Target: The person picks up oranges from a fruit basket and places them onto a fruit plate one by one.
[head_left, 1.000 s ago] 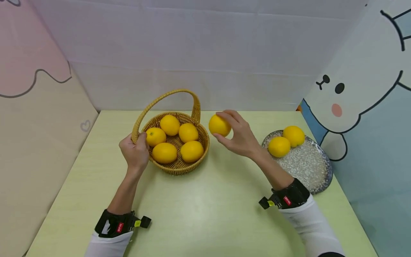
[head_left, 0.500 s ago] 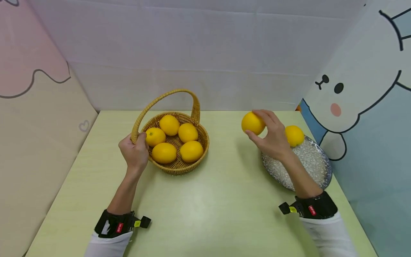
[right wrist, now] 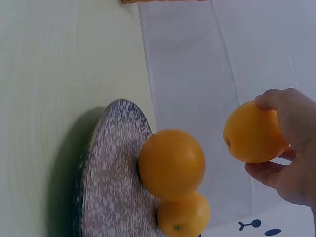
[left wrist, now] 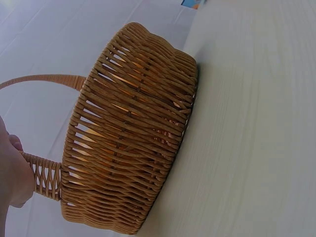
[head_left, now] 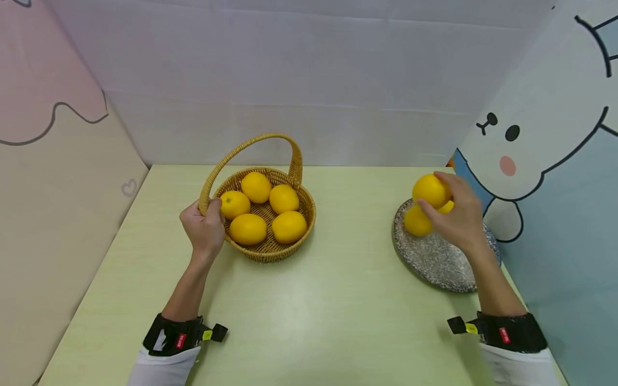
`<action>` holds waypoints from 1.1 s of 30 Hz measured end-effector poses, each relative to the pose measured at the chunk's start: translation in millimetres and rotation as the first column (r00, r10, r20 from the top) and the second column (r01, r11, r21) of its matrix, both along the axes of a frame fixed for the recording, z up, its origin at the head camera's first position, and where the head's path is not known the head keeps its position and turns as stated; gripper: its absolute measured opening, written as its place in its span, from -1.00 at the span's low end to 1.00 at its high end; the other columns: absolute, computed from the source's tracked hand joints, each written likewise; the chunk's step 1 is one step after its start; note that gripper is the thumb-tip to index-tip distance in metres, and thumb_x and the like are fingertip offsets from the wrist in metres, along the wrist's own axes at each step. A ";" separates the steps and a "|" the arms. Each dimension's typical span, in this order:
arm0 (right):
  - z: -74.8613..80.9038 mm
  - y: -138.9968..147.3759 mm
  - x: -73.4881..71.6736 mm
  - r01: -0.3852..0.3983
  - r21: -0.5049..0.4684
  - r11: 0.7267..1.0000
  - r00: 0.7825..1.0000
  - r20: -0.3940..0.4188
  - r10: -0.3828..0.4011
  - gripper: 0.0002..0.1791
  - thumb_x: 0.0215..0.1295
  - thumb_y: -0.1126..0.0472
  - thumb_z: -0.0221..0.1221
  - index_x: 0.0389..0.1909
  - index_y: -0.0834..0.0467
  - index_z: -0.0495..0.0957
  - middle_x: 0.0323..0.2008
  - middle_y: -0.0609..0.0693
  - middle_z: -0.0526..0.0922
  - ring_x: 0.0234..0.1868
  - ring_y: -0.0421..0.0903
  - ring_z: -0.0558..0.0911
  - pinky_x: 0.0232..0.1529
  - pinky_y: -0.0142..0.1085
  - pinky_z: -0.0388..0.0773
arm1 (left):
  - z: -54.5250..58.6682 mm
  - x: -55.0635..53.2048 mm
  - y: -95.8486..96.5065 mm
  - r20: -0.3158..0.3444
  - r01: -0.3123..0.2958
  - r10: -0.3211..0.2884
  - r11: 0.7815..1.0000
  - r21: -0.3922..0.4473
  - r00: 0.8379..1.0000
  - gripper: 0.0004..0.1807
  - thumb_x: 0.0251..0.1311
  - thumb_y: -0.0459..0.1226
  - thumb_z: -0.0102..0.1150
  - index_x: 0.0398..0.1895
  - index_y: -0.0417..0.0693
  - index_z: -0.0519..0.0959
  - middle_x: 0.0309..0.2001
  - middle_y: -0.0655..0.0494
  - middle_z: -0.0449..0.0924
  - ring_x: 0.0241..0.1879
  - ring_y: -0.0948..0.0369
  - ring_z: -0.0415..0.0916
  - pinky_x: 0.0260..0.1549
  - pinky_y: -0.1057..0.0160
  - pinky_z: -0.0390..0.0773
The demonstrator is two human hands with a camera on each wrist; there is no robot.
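Handle (head_left: 295,163) of a wicker basket (head_left: 264,256), gripped at its left end by the left hand (head_left: 204,230), fingers curled round it. Basket standing on the table (head_left: 333,300), five yellow lemons (head_left: 248,229) loose inside, likely to roll or spill with any sharp tug on that one-sided grip. Farther right, a speckled plate (head_left: 434,262), bearing near its far edge a front lemon (head_left: 418,221) and a partly covered rear lemon (right wrist: 182,215). Above these, clearly apart from them in the right wrist view, a held lemon (head_left: 428,188), pinched between thumb and fingers of the right hand (head_left: 458,217). Main risk, as judged: lowering straight onto the round pair, so nudging one off the plate, or dropping the smooth fruit through a loosened pinch.
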State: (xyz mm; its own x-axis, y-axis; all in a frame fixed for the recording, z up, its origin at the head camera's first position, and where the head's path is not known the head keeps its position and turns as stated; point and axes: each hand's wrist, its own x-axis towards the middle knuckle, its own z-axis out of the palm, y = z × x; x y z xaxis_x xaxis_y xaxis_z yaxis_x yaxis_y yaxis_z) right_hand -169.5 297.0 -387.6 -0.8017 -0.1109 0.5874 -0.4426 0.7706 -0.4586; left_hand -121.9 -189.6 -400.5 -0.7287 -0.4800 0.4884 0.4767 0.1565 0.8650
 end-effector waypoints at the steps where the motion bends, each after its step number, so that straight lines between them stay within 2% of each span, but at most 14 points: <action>1: -0.1 5.3 1.0 0.017 -0.001 1.000 1.000 -0.001 -0.017 -0.25 0.04 0.27 0.49 0.32 0.29 0.52 0.19 0.27 0.57 -0.03 0.16 0.56 -0.18 -0.10 0.52 | 0.0 0.1 0.0 0.002 0.001 -0.001 1.000 0.001 1.000 -0.52 0.30 -0.57 -0.06 -0.81 -0.13 0.30 -0.87 0.37 0.21 -0.89 0.50 0.06 -0.92 0.57 0.00; 4: -0.6 20.4 4.0 0.067 -0.007 0.998 0.998 -0.005 -0.067 -0.25 0.04 0.26 0.48 0.32 0.29 0.52 0.16 0.28 0.59 -0.04 0.15 0.54 -0.18 -0.36 0.39 | -0.4 0.4 -0.5 0.006 0.005 -0.005 1.000 0.002 1.000 -0.53 0.31 -0.57 -0.06 -0.81 -0.18 0.30 -0.87 0.36 0.22 -0.89 0.49 0.06 -0.92 0.57 0.01; 6: -0.7 29.4 5.6 0.096 -0.006 0.995 0.995 0.000 -0.096 -0.26 0.05 0.26 0.48 0.32 0.29 0.53 0.16 0.30 0.58 -0.05 0.16 0.52 -0.20 -0.42 0.31 | -0.5 1.0 -1.0 0.007 0.001 -0.001 1.000 0.004 1.000 -0.54 0.31 -0.57 -0.06 -0.81 -0.23 0.29 -0.87 0.36 0.22 -0.89 0.49 0.06 -0.92 0.57 0.00; 8: -1.2 37.0 7.2 0.119 -0.015 0.993 0.993 0.016 -0.119 -0.27 0.06 0.24 0.47 0.32 0.29 0.53 0.16 0.31 0.58 -0.06 0.17 0.50 -0.20 -0.39 0.30 | -0.5 1.6 -1.7 0.004 -0.002 0.001 1.000 0.009 1.000 -0.55 0.31 -0.57 -0.06 -0.81 -0.27 0.28 -0.87 0.36 0.22 -0.90 0.48 0.06 -0.92 0.57 0.00; 11: -2.4 48.1 8.5 0.153 -0.013 0.988 0.988 0.033 -0.153 -0.28 0.08 0.22 0.45 0.32 0.30 0.53 0.19 0.32 0.58 -0.02 0.20 0.50 -0.18 -0.22 0.31 | -0.2 2.1 -2.1 -0.002 -0.003 0.003 1.000 0.014 1.000 -0.55 0.30 -0.56 -0.06 -0.81 -0.30 0.27 -0.87 0.36 0.21 -0.90 0.46 0.06 -0.93 0.57 0.00; 15: -3.7 62.3 12.1 0.211 0.001 0.978 0.976 0.063 -0.210 -0.27 0.10 0.20 0.45 0.33 0.29 0.51 0.20 0.33 0.57 0.00 0.20 0.50 -0.20 -0.22 0.29 | 0.7 1.5 -0.8 -0.006 0.004 -0.004 1.000 0.017 1.000 -0.54 0.29 -0.56 -0.05 -0.82 -0.26 0.29 -0.87 0.36 0.22 -0.90 0.46 0.06 -0.93 0.57 0.00; 17: -4.4 68.6 14.0 0.231 0.011 0.973 0.967 0.103 -0.231 -0.26 0.13 0.18 0.44 0.36 0.29 0.49 0.21 0.35 0.54 0.01 0.23 0.47 -0.20 -0.20 0.30 | 1.6 1.0 0.4 -0.008 0.005 -0.005 1.000 0.021 1.000 -0.53 0.29 -0.57 -0.05 -0.83 -0.22 0.29 -0.88 0.36 0.23 -0.90 0.46 0.06 -0.93 0.57 0.00; 22: -3.2 79.7 15.4 0.252 0.052 0.966 0.940 0.226 -0.257 -0.25 0.28 0.10 0.35 0.44 0.29 0.39 0.26 0.42 0.44 0.12 0.33 0.38 -0.08 0.18 0.31 | 3.3 0.6 1.5 -0.007 0.009 -0.009 0.999 0.035 1.000 -0.52 0.29 -0.56 -0.05 -0.83 -0.14 0.30 -0.88 0.36 0.23 -0.91 0.45 0.07 -0.93 0.57 0.01; 24: -2.9 83.2 15.0 0.256 0.069 0.964 0.928 0.261 -0.265 -0.24 0.31 0.07 0.32 0.46 0.30 0.37 0.27 0.44 0.43 0.13 0.35 0.35 -0.04 0.26 0.27 | 3.4 0.7 1.4 -0.006 0.008 -0.008 0.999 0.037 1.000 -0.52 0.30 -0.55 -0.05 -0.83 -0.13 0.30 -0.87 0.37 0.23 -0.91 0.45 0.07 -0.93 0.57 0.01; 29: -7.7 91.7 13.1 0.266 0.100 0.959 0.908 0.308 -0.284 -0.24 0.35 0.03 0.28 0.44 0.37 0.35 0.21 0.49 0.44 0.10 0.41 0.33 -0.01 0.28 0.20 | 2.2 0.6 0.9 -0.007 0.013 -0.013 0.999 0.036 1.000 -0.53 0.30 -0.56 -0.05 -0.82 -0.17 0.30 -0.88 0.35 0.23 -0.91 0.45 0.07 -0.93 0.57 0.01; 33: -15.3 98.4 11.7 0.268 0.130 0.955 0.898 0.326 -0.296 -0.25 0.35 0.03 0.26 0.40 0.42 0.37 0.17 0.51 0.45 0.03 0.41 0.36 -0.07 0.24 0.23 | 0.9 0.9 0.3 0.002 0.023 -0.023 0.999 0.036 1.000 -0.52 0.30 -0.57 -0.06 -0.81 -0.13 0.30 -0.88 0.34 0.23 -0.90 0.47 0.06 -0.93 0.56 0.00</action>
State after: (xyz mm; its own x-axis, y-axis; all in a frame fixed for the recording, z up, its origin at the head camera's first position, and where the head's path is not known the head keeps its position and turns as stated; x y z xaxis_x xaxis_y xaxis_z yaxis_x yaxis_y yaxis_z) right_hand -157.8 395.4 -402.9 -0.9549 0.1146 0.2740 -0.0303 0.8802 -0.4737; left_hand -121.0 -189.3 -399.6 -0.7406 -0.4807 0.4695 0.4779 0.1145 0.8709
